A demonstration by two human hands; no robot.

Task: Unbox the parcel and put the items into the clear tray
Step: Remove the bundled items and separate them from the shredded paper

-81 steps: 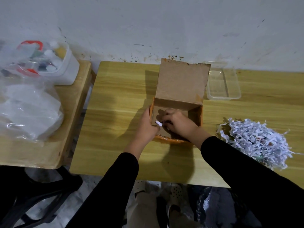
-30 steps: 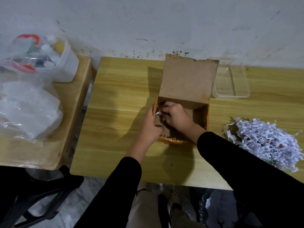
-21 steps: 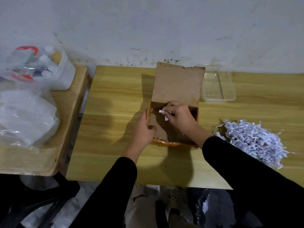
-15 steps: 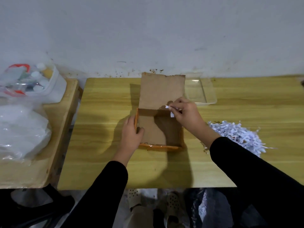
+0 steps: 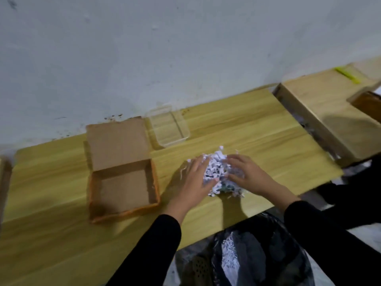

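Note:
The brown cardboard box [image 5: 123,188] lies open on the wooden table [image 5: 257,124], its lid flat toward the wall and its inside bare. Just right of the lid, against the wall, stands the clear tray [image 5: 168,125] with nothing visible in it. Right of the box lies a pile of white shredded paper [image 5: 218,172]. My left hand [image 5: 195,178] presses against its left side and my right hand [image 5: 245,174] against its right side, fingers spread, cupping the pile between them. Something dark-green shows under the shreds.
A black bin bag [image 5: 247,256] holding some shredded paper hangs open below the table's near edge. A second wooden table [image 5: 321,104] stands to the right with a yellow-green pen [image 5: 347,74] on it.
Both hands left the box and moved right to the shredded-paper pile, closing in on it from either side. The view has swung to the right.

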